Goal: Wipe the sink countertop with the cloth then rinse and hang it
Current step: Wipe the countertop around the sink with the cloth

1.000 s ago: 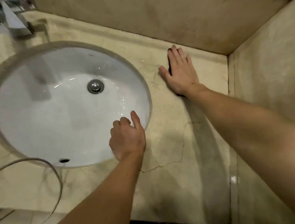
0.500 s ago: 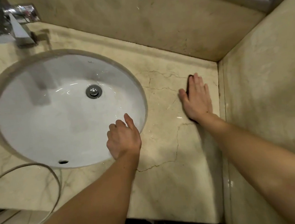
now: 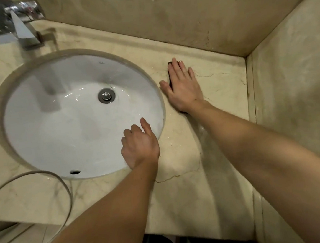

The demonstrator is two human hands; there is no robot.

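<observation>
My right hand lies flat, fingers together, on the beige marble countertop just right of the basin. It presses down a dark cloth, of which only thin slivers show at the fingertips and beside the thumb. My left hand rests on the front right rim of the white oval sink, fingers curled over the edge, thumb pointing up, nothing visible in it. A wet sheen marks the counter between my two hands.
A chrome faucet stands at the back left above the basin, and a drain plug sits in the bowl. A grey cord loops over the front left counter edge. Marble walls close the back and right.
My right hand slid the cloth from the back right corner area leftward to the sink's rim. The left hand stays on the rim. The view shifted slightly.
</observation>
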